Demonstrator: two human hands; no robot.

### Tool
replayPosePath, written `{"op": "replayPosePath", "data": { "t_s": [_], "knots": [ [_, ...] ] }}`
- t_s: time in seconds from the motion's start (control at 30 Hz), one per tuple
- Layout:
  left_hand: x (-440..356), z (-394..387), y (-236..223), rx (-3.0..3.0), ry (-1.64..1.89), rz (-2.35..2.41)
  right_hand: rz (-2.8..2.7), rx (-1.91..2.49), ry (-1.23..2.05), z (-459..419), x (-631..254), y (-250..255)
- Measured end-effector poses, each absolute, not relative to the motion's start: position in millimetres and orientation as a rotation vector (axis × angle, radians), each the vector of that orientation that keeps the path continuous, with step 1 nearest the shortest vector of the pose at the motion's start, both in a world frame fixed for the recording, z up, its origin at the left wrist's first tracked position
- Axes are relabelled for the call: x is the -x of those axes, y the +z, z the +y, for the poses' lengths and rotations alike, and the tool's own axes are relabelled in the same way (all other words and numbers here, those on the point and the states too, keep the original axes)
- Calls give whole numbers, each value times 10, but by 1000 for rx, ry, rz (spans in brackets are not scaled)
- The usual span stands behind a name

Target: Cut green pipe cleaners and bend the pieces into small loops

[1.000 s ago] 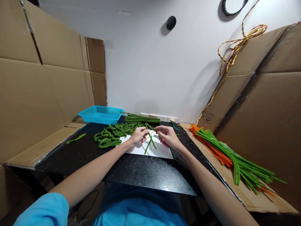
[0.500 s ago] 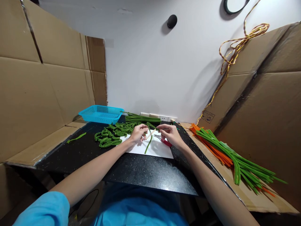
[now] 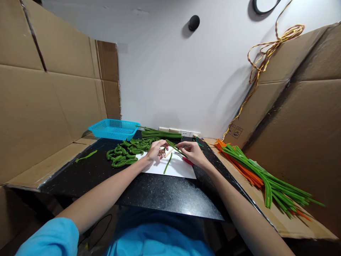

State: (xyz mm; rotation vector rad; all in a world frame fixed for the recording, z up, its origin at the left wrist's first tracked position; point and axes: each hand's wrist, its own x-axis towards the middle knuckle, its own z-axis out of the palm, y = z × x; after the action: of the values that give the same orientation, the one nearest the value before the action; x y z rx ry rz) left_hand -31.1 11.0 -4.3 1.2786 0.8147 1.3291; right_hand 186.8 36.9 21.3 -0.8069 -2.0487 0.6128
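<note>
Over a white sheet on the black table, my left hand pinches a thin wooden stick together with one end of a green pipe cleaner. My right hand grips the same green pipe cleaner a little farther right, its fingers closed. Another green pipe cleaner lies loose on the sheet under the hands. Red-handled scissors rest on the sheet, partly hidden by my right hand.
Bent green pipe-cleaner pieces are heaped left of the sheet, with a straight green bundle behind and a blue basket at the back left. Long green and orange pipe cleaners lie on cardboard at right. Cardboard walls enclose both sides.
Both hands have lifted slightly and moved away from me. One green pipe cleaner that hung crossed with another is now lying flat on the sheet; the held one points toward the back.
</note>
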Motion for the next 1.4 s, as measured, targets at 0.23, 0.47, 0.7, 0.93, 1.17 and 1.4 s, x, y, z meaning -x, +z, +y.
{"op": "replayPosePath", "data": {
  "t_s": [0.23,0.47,0.7,0.93,1.17,1.4],
  "knots": [
    [287,72,-17,-1216,1329,820,-2087,849,598,377,-1880,181],
    [284,134,-43,-1258,1344,880,-2129,869,492,405,-1887,160],
    [261,110,-91,-1320,1325,1032,-2172,1008,174,359,-1919,157],
    [259,131,-114,-1307,1322,1053,-2316,1129,-141,306,-1879,130],
    [252,121,-94,-1243,1359,1043,-2288,1098,-154,326,-1875,104],
    [269,85,-53,-1129,1441,1095,-2216,1075,-146,354,-1906,95]
  ]
}}
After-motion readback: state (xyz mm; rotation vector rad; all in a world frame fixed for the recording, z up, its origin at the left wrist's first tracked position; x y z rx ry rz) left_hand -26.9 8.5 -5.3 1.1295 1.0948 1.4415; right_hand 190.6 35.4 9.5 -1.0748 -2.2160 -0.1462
